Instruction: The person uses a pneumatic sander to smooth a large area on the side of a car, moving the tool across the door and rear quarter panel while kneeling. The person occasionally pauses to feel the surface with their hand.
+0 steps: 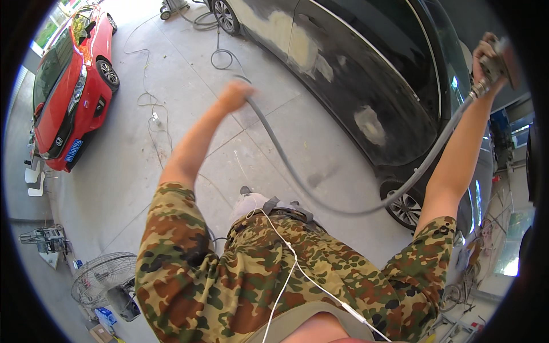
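Note:
My right hand is raised at the upper right, wrapped round a sander with a flat pad, partly lost in the dark rim. From the sander's fitting a thick grey hose sags across in front of me. It rises to my left hand, whose fingers are closed round it, slightly blurred by motion. Beyond my left hand the hose runs on to loops on the floor. Beside my right arm stands a dark car. Pale sanded patches show on its side panels.
A red car is parked at the left. A thin cable trails over the grey floor. At the lower left stands a wire-caged fan. A wheeled machine sits at the far end. Clutter lines the right wall.

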A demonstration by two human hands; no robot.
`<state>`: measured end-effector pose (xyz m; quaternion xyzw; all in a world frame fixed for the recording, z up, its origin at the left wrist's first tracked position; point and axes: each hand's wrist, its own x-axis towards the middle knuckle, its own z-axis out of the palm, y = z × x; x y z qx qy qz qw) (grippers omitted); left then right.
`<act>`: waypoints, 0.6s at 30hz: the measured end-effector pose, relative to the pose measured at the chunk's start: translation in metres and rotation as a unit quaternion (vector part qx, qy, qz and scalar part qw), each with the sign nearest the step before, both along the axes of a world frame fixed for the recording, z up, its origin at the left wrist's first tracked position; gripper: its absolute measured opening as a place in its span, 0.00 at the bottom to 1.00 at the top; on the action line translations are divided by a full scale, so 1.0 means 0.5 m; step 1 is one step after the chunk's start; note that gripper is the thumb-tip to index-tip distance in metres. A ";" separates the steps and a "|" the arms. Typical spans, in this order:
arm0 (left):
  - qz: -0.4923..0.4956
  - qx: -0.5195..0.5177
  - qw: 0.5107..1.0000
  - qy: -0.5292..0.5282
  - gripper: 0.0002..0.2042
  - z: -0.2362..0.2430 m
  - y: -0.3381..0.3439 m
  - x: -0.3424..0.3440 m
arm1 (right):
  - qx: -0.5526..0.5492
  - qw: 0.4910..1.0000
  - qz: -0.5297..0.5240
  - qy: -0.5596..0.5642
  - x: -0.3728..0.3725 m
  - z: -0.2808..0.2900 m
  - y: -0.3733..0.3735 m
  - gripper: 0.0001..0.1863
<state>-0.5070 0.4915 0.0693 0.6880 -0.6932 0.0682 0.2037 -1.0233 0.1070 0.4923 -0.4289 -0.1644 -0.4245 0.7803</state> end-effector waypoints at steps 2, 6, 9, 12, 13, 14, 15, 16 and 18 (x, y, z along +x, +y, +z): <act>0.106 -0.188 0.975 0.051 0.05 0.034 0.078 0.092 | 0.025 0.998 0.013 -0.051 -0.056 -0.009 0.001 0.24; 0.343 -0.364 0.865 0.036 0.07 0.004 0.325 0.147 | 0.041 0.988 -0.027 -0.145 -0.110 -0.046 0.049 0.31; 0.530 -0.380 0.740 0.165 0.23 -0.146 0.505 0.033 | 0.110 0.946 0.035 -0.303 -0.099 -0.065 0.087 0.35; 0.594 -0.289 0.730 0.174 0.24 -0.344 0.591 -0.150 | 0.092 0.915 0.118 -0.374 -0.082 -0.064 0.114 0.25; 0.607 -0.177 0.756 0.168 0.21 -0.392 0.599 -0.210 | 0.080 0.899 0.165 -0.397 -0.077 -0.062 0.123 0.22; 0.587 0.053 0.784 0.195 0.16 -0.422 0.601 -0.258 | 0.070 0.890 0.220 -0.392 -0.077 -0.055 0.129 0.19; 0.533 0.094 0.789 0.290 0.15 -0.441 0.574 -0.306 | 0.068 0.884 0.257 -0.385 -0.075 -0.053 0.138 0.17; 0.473 0.204 0.810 0.279 0.13 -0.443 0.525 -0.340 | 0.063 0.873 0.285 -0.390 -0.075 -0.050 0.147 0.15; 0.313 0.261 0.859 0.310 0.12 -0.401 0.385 -0.406 | 0.070 0.851 0.345 -0.389 -0.073 -0.051 0.169 0.13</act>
